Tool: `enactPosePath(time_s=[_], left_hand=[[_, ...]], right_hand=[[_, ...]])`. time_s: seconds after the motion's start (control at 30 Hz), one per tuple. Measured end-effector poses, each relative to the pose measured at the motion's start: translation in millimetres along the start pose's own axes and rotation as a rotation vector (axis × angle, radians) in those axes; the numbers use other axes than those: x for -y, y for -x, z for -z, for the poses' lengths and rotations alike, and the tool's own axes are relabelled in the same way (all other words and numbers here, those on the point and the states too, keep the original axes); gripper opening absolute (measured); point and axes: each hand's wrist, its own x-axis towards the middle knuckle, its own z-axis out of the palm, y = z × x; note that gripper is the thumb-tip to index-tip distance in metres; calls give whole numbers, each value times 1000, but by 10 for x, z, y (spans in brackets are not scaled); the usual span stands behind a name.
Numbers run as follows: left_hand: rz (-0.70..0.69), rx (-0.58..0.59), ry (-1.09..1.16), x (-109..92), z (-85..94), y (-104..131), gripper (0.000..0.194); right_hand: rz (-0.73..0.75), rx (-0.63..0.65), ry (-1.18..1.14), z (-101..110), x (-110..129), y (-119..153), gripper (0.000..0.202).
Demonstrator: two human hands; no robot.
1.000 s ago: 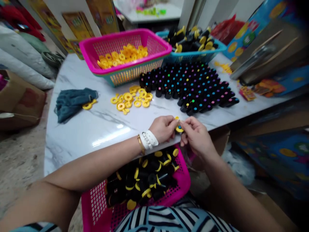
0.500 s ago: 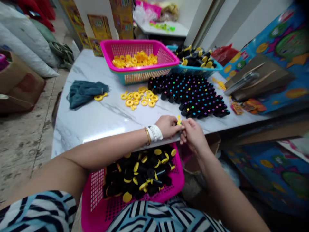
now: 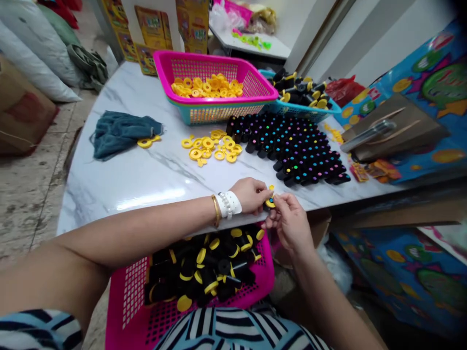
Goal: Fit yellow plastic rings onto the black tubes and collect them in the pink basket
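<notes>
At the table's front edge, my left hand [image 3: 250, 195] is closed around a small black piece, mostly hidden by the fingers. A yellow ring with a small tab [image 3: 270, 203] sits around its top, and a blue dot shows in the middle. From the other side my right hand [image 3: 292, 221] pinches the ring's edge between thumb and finger. Beyond my hands stand rows of black pieces [image 3: 295, 146] with coloured dots on top. Loose yellow rings [image 3: 207, 143] lie in a pile to their left.
Below the table edge, a pink basket [image 3: 264, 287] holds black pieces with yellow ends. Another pink basket [image 3: 219, 101] of yellow rings stands at the back, beside a blue basket [image 3: 306, 111] of black-and-yellow pieces. A dark teal cloth [image 3: 122, 135] lies left; a paper bag [image 3: 401, 126] stands right.
The yellow ring, upright between my fingers before, now lies flatter around the top of the black piece. Both hands have moved slightly nearer to me, and the view has shifted a little.
</notes>
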Motion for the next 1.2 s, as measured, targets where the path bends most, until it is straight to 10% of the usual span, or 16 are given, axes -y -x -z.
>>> enactPosePath(time_s=[0.17,0.43,0.93,1.2], left_hand=[[-42,-86,-41,-31,-40,-10,34],[-16,-22,40,44,-12,-1,36],[-405,-30,-345,113,7,67,29],[-398,25,-392,85,18,77,27]], right_hand=[[129,-53,19,-5,-101,10,26],[-54,63,-77,-1,-5,11,35],[-211,232,0,305,300,-309,35],[-308,586,233,359,485,-595,26]])
